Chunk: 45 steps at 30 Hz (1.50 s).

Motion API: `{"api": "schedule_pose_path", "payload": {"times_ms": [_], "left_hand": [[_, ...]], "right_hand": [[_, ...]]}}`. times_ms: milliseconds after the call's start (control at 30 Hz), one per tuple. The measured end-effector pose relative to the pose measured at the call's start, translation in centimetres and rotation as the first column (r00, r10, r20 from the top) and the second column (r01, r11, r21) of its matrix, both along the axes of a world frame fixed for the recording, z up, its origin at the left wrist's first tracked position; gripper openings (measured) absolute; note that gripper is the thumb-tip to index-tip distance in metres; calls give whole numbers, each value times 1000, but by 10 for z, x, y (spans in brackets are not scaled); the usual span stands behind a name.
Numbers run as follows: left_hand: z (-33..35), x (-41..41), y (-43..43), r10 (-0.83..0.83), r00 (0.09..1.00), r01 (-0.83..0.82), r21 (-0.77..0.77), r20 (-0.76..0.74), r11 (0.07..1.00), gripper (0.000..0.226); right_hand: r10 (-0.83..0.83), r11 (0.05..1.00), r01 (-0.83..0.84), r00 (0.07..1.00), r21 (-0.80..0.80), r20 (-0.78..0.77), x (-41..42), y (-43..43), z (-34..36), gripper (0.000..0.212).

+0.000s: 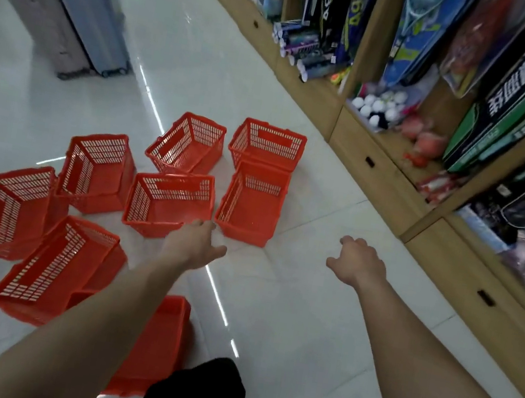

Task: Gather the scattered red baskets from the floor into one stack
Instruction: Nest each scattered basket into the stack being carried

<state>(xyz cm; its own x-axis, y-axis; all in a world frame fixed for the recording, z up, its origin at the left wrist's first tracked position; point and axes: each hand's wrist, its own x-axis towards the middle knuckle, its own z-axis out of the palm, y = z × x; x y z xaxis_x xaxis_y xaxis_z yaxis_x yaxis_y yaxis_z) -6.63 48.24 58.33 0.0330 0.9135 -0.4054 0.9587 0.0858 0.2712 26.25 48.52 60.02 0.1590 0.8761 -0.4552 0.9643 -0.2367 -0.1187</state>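
Several red plastic baskets lie scattered upright on the white tiled floor. My left hand (pixel 195 243) reaches over the near right corner of the middle basket (pixel 166 203), fingers spread, touching or nearly touching its rim. To its right stands another basket (pixel 252 207), with a further one (pixel 268 144) behind it. My right hand (pixel 359 262) hovers open above bare floor, right of these baskets, holding nothing. More baskets sit to the left (pixel 95 171) (pixel 11 209) (pixel 58 269). One basket (pixel 158 337) lies close below me, partly hidden by my left arm and a dark knee.
Wooden shelving (pixel 377 169) with rackets, balls and toys runs along the right side, with drawers at floor level. Suitcases (pixel 77 11) stand at the far left. The tiled aisle (pixel 185 29) stretches ahead beyond the baskets.
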Motion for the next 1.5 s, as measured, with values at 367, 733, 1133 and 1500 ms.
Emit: {"api": "schedule_pose_path", "payload": {"times_ms": [367,733,1133,1500], "left_hand": [[-45,40,185,70,998,-70,-59,3,996,62],[-63,34,346,329,939,-313,-147,97,938,58],[-149,38,390,800,599,-756,-332,-7,564,73],[-309,99,452,999,18,-933,-359,-48,0,72]], "right_hand": [[98,995,-97,994,-30,40,45,208,-16,62],[278,959,-277,960,-58,20,22,446,-9,67],[585,729,-633,774,-261,-243,-72,651,-131,42],[641,626,-716,698,-308,-320,-94,800,-337,49]]}}
